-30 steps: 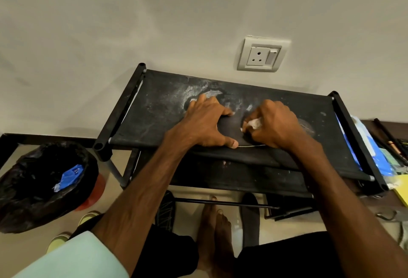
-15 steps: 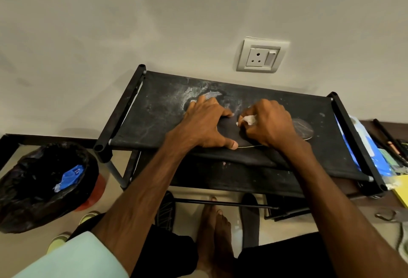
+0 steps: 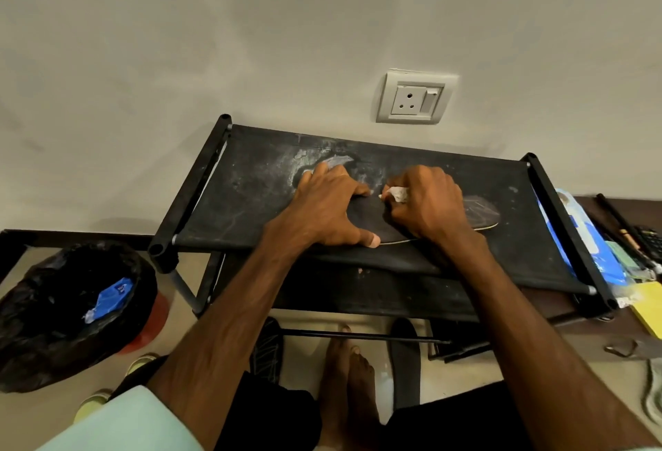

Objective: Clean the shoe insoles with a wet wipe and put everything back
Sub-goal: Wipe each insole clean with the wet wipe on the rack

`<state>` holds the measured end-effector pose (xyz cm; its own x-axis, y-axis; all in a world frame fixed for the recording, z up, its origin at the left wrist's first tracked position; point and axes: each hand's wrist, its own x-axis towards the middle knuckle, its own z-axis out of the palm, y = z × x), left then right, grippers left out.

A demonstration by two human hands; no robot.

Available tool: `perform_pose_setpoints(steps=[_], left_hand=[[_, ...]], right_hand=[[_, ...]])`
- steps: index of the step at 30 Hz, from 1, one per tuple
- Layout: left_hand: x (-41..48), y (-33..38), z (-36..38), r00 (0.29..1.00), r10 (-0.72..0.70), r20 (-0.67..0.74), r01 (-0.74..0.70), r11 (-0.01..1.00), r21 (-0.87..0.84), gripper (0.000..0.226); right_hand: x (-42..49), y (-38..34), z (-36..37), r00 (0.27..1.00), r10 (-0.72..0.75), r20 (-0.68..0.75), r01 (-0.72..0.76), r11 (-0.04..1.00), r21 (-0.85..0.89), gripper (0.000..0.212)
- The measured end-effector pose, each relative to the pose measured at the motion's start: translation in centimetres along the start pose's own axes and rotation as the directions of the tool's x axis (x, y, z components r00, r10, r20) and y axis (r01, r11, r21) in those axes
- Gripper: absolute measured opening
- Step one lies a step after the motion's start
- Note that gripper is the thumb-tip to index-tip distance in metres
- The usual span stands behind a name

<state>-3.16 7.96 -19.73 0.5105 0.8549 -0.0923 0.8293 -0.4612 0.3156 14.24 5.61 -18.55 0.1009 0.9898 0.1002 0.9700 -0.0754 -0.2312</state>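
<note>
A dark shoe insole [image 3: 478, 212] lies flat on the top shelf of a black fabric shoe rack [image 3: 250, 182]. My left hand [image 3: 327, 205] presses on the insole's left end, fingers spread and thumb along its near edge. My right hand [image 3: 426, 201] sits on the middle of the insole and grips a crumpled white wet wipe [image 3: 396, 194], which pokes out between the fingers. Only the insole's right end and a thin pale edge show past my hands.
A bin with a black liner [image 3: 53, 311] holding a blue wrapper stands at the left. A blue wipes pack [image 3: 580, 235], pens and a yellow pad lie at the right. Another insole [image 3: 404, 361], a dark shoe [image 3: 267, 350] and my bare foot are below. A wall socket [image 3: 415, 97] is behind.
My right hand with the wipe has slid left along the insole toward my left hand, uncovering the insole's right end. My left hand has stayed put.
</note>
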Motion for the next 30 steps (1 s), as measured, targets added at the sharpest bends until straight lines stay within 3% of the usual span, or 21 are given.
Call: perform_pose_setpoints(steps=[6,8,12,14,18,25,30], left_hand=[[0.0,0.1,-0.1,1.000,0.008,-0.012,-0.008,1.000,0.013,0.091],[0.1,0.2,-0.1,1.000,0.011,-0.010,-0.011,1.000,0.024,0.090],[0.3,0.2,-0.2,1.000,0.010,0.001,-0.010,1.000,0.028,0.090],[0.1,0.2,-0.2,1.000,0.005,-0.003,-0.005,1.000,0.021,0.088],[0.0,0.0,0.1,1.000,-0.003,-0.004,0.003,1.000,-0.011,0.089],[0.0,0.0,-0.1,1.000,-0.008,-0.012,0.008,1.000,-0.011,0.092],[0.1,0.1,-0.1,1.000,0.012,-0.008,-0.012,1.000,0.001,0.091]], right_hand=[[-2.1,2.4,-2.1,0.956,-0.016,0.293,0.027,0.999,-0.035,0.020],[-1.9,2.4,-2.0,0.970,-0.011,0.243,0.014,1.000,-0.012,0.021],[-0.4,0.6,-0.1,1.000,-0.002,-0.019,0.002,1.000,0.017,0.010],[0.2,0.0,0.7,0.998,-0.027,-0.062,0.030,0.998,0.055,0.006],[-0.6,1.3,0.6,0.996,-0.091,0.001,0.090,0.989,0.121,0.001],[-3.5,3.5,-1.6,0.958,-0.150,0.244,0.103,0.975,0.197,0.017],[-2.2,1.7,-0.3,0.977,-0.117,0.177,0.091,0.985,0.149,0.013]])
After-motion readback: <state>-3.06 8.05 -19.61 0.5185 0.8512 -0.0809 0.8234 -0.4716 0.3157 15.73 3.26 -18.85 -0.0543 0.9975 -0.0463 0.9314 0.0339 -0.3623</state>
